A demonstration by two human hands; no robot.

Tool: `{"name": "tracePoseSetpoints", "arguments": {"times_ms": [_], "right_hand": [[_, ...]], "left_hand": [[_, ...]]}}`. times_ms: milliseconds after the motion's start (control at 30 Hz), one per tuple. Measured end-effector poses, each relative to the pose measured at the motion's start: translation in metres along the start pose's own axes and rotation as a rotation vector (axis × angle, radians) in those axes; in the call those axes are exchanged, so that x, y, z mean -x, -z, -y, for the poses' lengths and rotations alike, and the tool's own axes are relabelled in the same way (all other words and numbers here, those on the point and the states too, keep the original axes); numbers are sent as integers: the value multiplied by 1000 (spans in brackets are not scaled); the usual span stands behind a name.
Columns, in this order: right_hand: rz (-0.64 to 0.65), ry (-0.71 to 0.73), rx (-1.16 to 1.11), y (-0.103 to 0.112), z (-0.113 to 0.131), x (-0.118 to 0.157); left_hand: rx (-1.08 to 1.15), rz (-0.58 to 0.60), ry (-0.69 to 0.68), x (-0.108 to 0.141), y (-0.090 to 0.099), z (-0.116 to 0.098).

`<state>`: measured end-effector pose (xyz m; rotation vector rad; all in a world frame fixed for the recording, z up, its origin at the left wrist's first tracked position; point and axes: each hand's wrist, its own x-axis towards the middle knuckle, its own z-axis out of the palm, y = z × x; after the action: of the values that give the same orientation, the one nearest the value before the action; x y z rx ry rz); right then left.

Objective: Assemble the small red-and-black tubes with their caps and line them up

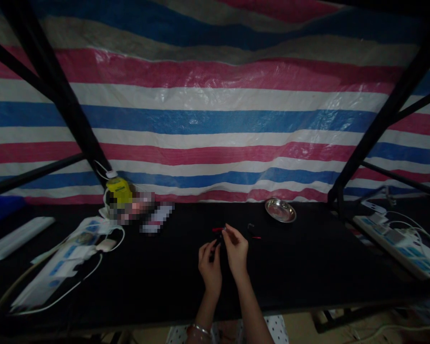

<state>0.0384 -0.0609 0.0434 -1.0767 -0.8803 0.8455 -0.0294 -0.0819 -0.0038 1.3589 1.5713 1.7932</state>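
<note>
Metal dish by table's far edge | left fingers pinch dark piece | right fingers unclear

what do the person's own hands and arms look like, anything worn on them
The left hand and right hand are both ungloved, and no sleeves show on the visible stretch of either arm. A shiny, silver-coloured bangle circles the left forearm; none shows on the right. The picture is too dim to tell whether any rings are worn.
</note>
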Motion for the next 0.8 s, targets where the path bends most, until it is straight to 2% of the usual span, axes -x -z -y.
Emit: {"name": "tracePoseSetpoints", "arguments": {"times_ms": [200,400,533,633,800], "right_hand": [[48,60,92,6,11,0],[112,36,44,13,15,-7],[169,29,84,28,14,-14],[243,39,146,46,10,-20],[235,86,300,67,-14,-31]], "left_hand": [[-81,83,-45,-1,0,1],[-177,51,-39,-1,-1,11],[-184,51,-65,-5,1,14],[-292,82,-73,-16,5,14],[-451,216,-93,-36,6,16]]}}
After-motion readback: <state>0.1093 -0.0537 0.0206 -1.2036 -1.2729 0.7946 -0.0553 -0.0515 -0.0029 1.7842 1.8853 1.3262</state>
